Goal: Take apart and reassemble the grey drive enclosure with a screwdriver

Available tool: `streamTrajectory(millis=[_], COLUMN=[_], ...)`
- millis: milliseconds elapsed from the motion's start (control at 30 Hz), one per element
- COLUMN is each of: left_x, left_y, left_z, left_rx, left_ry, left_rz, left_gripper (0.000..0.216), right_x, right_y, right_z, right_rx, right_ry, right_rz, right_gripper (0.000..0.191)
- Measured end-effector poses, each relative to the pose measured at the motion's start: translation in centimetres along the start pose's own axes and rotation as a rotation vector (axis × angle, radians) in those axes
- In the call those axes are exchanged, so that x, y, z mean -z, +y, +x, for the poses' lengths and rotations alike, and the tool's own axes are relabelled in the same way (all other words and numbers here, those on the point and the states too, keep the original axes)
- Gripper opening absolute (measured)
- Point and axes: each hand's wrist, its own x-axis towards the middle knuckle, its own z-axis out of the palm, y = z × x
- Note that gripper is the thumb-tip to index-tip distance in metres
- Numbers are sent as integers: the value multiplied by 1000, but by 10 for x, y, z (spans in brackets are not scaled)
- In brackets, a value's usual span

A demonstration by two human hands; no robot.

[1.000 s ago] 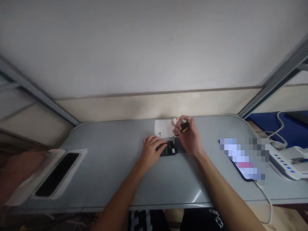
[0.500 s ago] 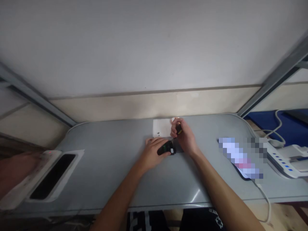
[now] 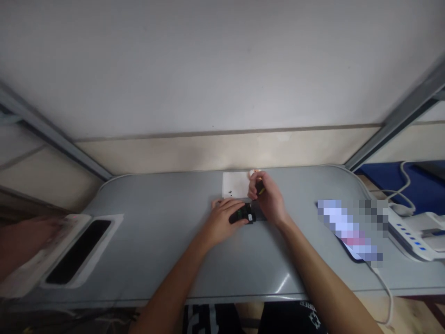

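Observation:
My left hand [image 3: 222, 221] is wrapped around a small black device with a green circuit board [image 3: 239, 213], pressing it against the grey table. A little white label shows near its right end. Above that end, my right hand [image 3: 269, 195] is closed around a screwdriver [image 3: 259, 187] with a black and yellow handle. The tool points down toward the device; whether its tip touches is too small to tell. Just behind both hands lies a white sheet of paper [image 3: 236, 182] with tiny dark pieces, perhaps screws, on it. A small white and orange item [image 3: 253, 173] is partly hidden behind my right hand.
A phone with a blurred-out screen [image 3: 347, 232] lies on the right, a cable [image 3: 387, 290] running from it. Beyond it sits a white power strip [image 3: 410, 239]. On the left are a dark-screened phone [image 3: 79, 250] and another person's blurred hand [image 3: 28, 243].
The view has shifted slightly. Both my hands keep nearly the same grip and place on the device and screwdriver. The other person's hand at the left has moved a little.

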Motion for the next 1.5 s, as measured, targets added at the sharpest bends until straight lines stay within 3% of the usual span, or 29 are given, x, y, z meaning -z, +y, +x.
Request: streamTrajectory(millis=[1067, 1333, 1500], left_x=[2, 3, 1], left_y=[4, 4, 2], left_z=[0, -1, -2], left_rx=[1, -30, -57], left_ry=[-11, -13, 0], left_rz=[-6, -1, 8], left_gripper=[37, 17, 15], right_x=[2, 3, 3], right_y=[3, 4, 5], right_z=[-4, -4, -4], right_rx=[13, 12, 7], right_ry=[-101, -115, -127], right_rz=[-67, -125, -126], right_gripper=[34, 38, 38])
